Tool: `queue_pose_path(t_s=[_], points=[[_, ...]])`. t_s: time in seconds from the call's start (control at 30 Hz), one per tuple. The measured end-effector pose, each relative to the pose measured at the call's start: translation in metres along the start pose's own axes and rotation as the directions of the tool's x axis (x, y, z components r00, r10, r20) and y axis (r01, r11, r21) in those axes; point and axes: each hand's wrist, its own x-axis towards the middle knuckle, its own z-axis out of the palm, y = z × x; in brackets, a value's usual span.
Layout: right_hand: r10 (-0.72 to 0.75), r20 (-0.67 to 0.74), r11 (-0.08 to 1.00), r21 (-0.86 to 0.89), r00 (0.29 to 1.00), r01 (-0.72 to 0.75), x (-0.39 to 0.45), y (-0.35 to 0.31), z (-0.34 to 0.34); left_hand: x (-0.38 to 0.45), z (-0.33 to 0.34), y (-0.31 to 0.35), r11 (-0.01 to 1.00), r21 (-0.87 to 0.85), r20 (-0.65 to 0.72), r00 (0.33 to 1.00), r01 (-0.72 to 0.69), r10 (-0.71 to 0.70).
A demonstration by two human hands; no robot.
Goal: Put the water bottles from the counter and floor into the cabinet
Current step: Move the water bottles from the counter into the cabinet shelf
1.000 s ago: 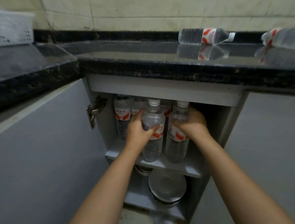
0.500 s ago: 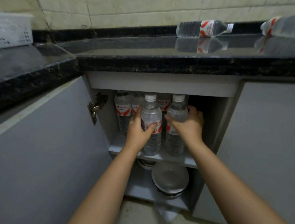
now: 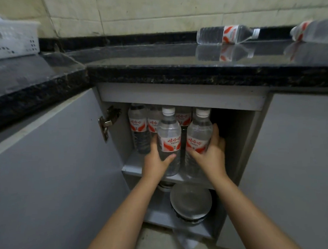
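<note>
Water bottles: two upright at the front edge of the cabinet's upper shelf (image 3: 135,168), one per hand, caps up. Head view, the only one, w/ the shelf as landmark. Left hand (image 3: 157,160) holds the left front bottle (image 3: 169,141), thumb across its front below the label, other fingers curled round its left side, so it's wrapped on the bottle, not spread free. Right hand (image 3: 210,156) cups the right front bottle (image 3: 198,136), fingers (image 3: 216,135) bent round its right side, thumb low on the front. Both bottle bases look seated on the shelf, though the right base is partly hidden. Behind them on the same shelf, approx three more bottles in a back row (image 3: 138,125). Below the shelf, stacked round metal dishes (image 3: 191,202). Above the shelf, on the worktop (image 3: 157,72), two bottles lie on their sides: one (image 3: 227,34) by the wall, another (image 3: 313,32) cut off at the frame's right edge. Step in hand, I'd judge: setting this pair down, prob. about to let go. Next move calls for loosening both grips w/o tipping them, then reaching up to the worktop for the lying ones; room remains on the shelf's right side. No floor bottles in view, so can't tell about those.
</note>
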Motion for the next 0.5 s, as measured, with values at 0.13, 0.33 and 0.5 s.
queue_pose_path(t_s=[0.13, 0.33, 0.5], points=[[-0.098, 0.007, 0.994, 0.055, 0.995, 0.098, 0.008, 0.003, 0.000, 0.009, 0.006, 0.000, 0.999, -0.048, 0.036, 0.999, -0.015, 0.017], [-0.055, 0.048, 0.977, 0.208, 0.997, 0.044, 0.022, 0.017, 0.006, 0.026, 0.034, 0.004, 0.995, -0.101, 0.048, 0.999, -0.011, 0.016], [-0.041, 0.055, 0.974, 0.224, 0.998, 0.028, 0.040, 0.025, 0.017, 0.045, 0.043, 0.002, 1.000, -0.019, 0.044, 0.999, -0.022, 0.023]])
